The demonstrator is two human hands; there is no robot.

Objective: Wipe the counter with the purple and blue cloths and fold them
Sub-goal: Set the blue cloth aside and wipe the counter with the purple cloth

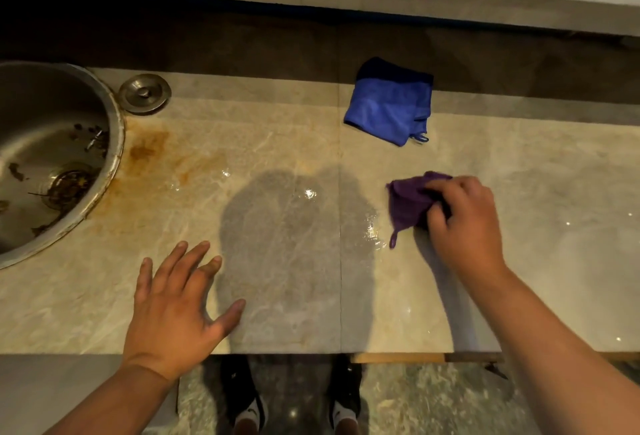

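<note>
The purple cloth (408, 202) lies bunched on the marble counter (277, 143), right of centre, its loop trailing toward the front edge. My right hand (464, 223) presses down on the cloth's right side, fingers curled into it. The blue cloth (389, 103) rests folded near the back of the counter, above the purple one, nobody touching it. My left hand (176, 303) is flat over the counter near the front edge, fingers spread, holding nothing. Wet, glossy patches shine on the stone between the two hands.
A round steel sink (55, 157) with debris in its drain fills the left side. A metal sink plug (144, 93) lies beside its rim. Rusty stains (152, 154) mark the stone next to the sink. A dark backsplash runs behind. My feet stand below the counter edge.
</note>
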